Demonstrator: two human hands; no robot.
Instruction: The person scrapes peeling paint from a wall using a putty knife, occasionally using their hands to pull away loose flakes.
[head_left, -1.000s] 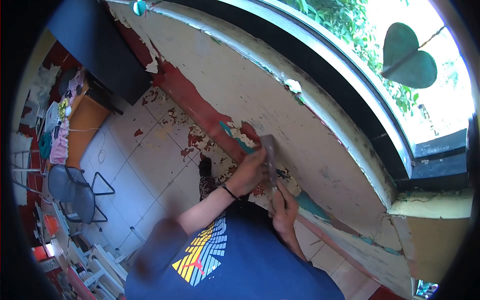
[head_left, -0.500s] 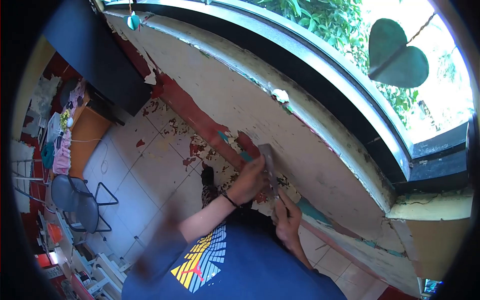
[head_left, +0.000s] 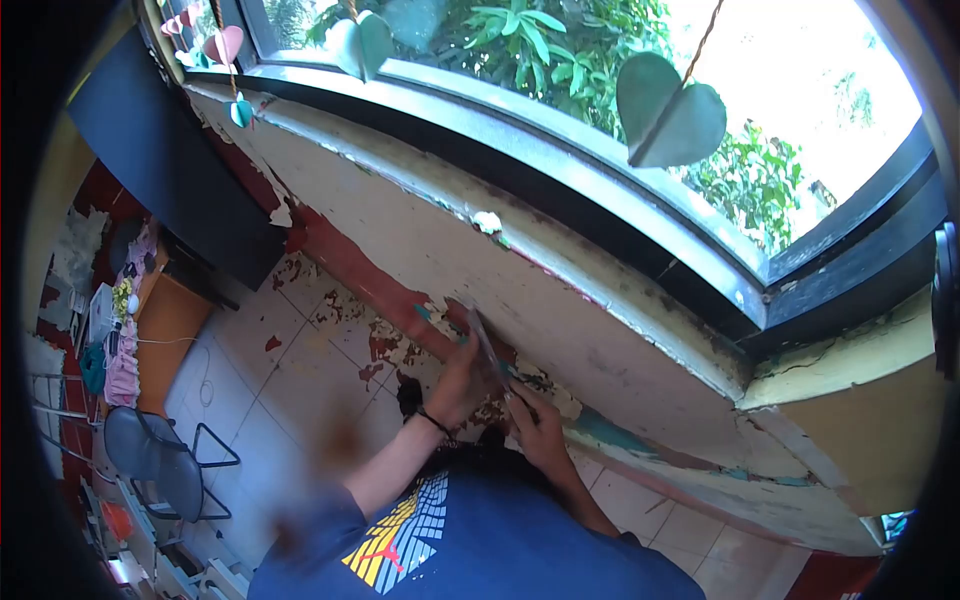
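Both my hands are on a flat scraper-like tool (head_left: pixel 486 340) at the lower wall (head_left: pixel 590 350), just below the window ledge. My left hand (head_left: pixel 462 385) is closed around the near side of its blade. Lower and to the right, my right hand (head_left: pixel 540 432) grips its handle end. The tool's far edge lies against or very near the wall, beside a patch of red paint (head_left: pixel 350 262); exact contact cannot be made out. Peeled paint flakes (head_left: pixel 345 315) are scattered over the tiled floor.
Above the wall runs a chipped window ledge (head_left: pixel 620 290) with heart ornaments (head_left: pixel 672 112) hanging before the glass. A dark chair (head_left: pixel 160 465) and an orange-brown desk (head_left: pixel 175 325) stand at the left, near a dark blue panel (head_left: pixel 180 150).
The view has shifted, so the window shows more fully. My hands and the tool appear further left and slightly lower in the picture, still together at the wall.
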